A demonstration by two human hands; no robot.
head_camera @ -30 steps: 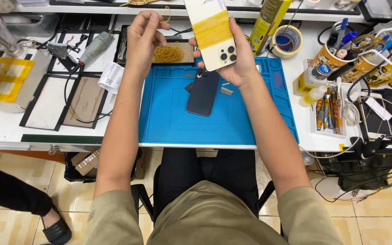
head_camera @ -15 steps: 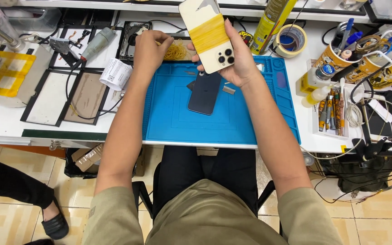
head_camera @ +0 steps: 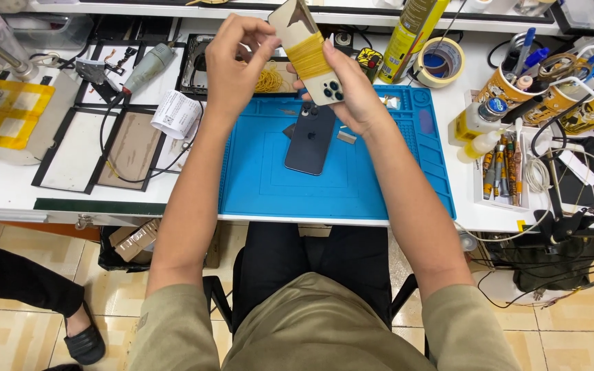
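Right hand [head_camera: 355, 93] grips the white phone [head_camera: 307, 51], bound with yellow rubber bands, raised above the blue mat [head_camera: 256, 185] for access. Left hand [head_camera: 238, 58] pinches its upper edge. Dark phone [head_camera: 309, 139] lies face down on the mat beneath.

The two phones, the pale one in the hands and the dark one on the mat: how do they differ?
The pale phone is held up, tilted, by the left hand and right hand; the dark phone lies flat on the blue mat, untouched. The pale phone is wrapped in yellow bands; the dark phone is bare. Both show their backs.
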